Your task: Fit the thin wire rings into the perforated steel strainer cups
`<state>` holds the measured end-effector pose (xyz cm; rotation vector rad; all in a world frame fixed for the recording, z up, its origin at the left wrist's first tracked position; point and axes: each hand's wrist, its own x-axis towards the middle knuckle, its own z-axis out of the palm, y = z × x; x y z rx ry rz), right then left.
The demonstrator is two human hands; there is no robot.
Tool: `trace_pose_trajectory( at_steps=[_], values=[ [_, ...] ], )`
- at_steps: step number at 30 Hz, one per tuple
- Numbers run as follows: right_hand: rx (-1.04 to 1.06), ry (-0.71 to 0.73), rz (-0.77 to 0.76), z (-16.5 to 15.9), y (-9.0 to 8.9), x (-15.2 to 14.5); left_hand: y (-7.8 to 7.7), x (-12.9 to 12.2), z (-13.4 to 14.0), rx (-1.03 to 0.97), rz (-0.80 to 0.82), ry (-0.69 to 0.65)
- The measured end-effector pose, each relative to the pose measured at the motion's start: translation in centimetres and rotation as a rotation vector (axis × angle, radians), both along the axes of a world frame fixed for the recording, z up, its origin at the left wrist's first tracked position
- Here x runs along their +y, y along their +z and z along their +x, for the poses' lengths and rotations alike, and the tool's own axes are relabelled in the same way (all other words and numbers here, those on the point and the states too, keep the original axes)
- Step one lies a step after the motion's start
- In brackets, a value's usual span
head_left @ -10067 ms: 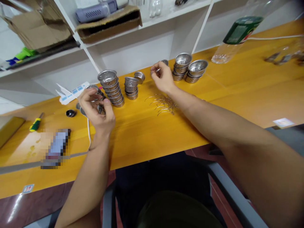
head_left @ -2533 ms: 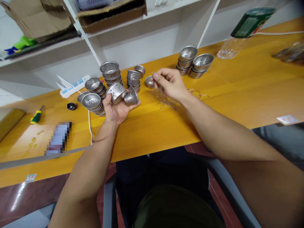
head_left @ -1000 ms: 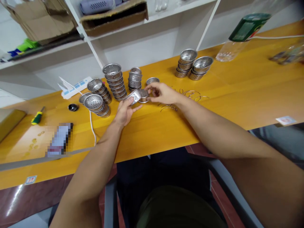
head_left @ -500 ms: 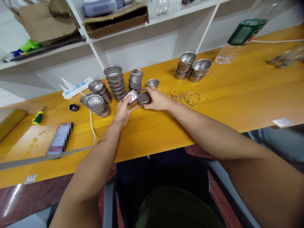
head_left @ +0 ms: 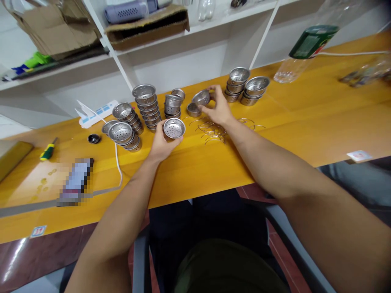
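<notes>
My left hand (head_left: 163,143) is closed round a perforated metal cup (head_left: 174,128), its mouth turned up toward me. My right hand (head_left: 217,106) grips a second perforated metal cup (head_left: 200,98) by its side, tilted, just above another metal cup (head_left: 193,110) on the table. Below and beside my right hand lies a loose heap of thin metal rings (head_left: 214,131). Behind my left hand rise a tall stack of perforated cups (head_left: 144,95) and a shorter, uneven stack (head_left: 172,105).
More cup stacks stand at left (head_left: 120,133) and at right (head_left: 239,77). A phone (head_left: 75,179), screwdriver (head_left: 48,151), small black lid (head_left: 94,138) and white power strip (head_left: 99,114) lie leftward. A plastic bottle (head_left: 288,70) stands at the back right. Shelves line the back.
My right hand has moved right and back with its cup, now tilted mouth-up over the single cup. My left hand has turned its cup upright. More rings show.
</notes>
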<state>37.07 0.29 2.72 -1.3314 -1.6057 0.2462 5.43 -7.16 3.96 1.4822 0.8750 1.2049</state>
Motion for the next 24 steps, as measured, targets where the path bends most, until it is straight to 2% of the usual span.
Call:
trace_pose_trajectory(
  at_steps=[5,9,12,15,17,21,22,24],
  values=[
    [-0.029,0.006,-0.092,-0.3,-1.9,0.9,-0.2,0.0,0.0,0.027,0.004,-0.008],
    [-0.057,0.058,-0.114,-0.4,-2.5,1.4,-0.3,0.0,0.0,0.053,0.027,-0.006],
    [-0.084,0.04,-0.088,-0.3,-1.6,1.0,-0.2,0.1,-0.1,0.043,0.033,-0.003],
    [-0.06,0.011,0.048,-0.9,0.8,-0.9,0.0,-0.1,-0.2,0.015,0.033,-0.008],
    [-0.041,0.131,0.1,-2.1,2.8,-3.1,0.1,-0.2,-0.2,0.015,0.041,-0.028],
    [-0.171,0.692,0.088,-5.5,5.2,-7.3,-0.1,0.1,-0.7,0.003,0.07,-0.105],
    [-0.217,0.771,0.087,-6.2,5.4,-8.0,-0.2,0.3,-0.9,-0.007,0.085,-0.119],
    [-0.293,0.832,0.093,-6.8,5.6,-8.7,-0.4,0.8,-1.2,-0.018,0.117,-0.147]
  ],
)
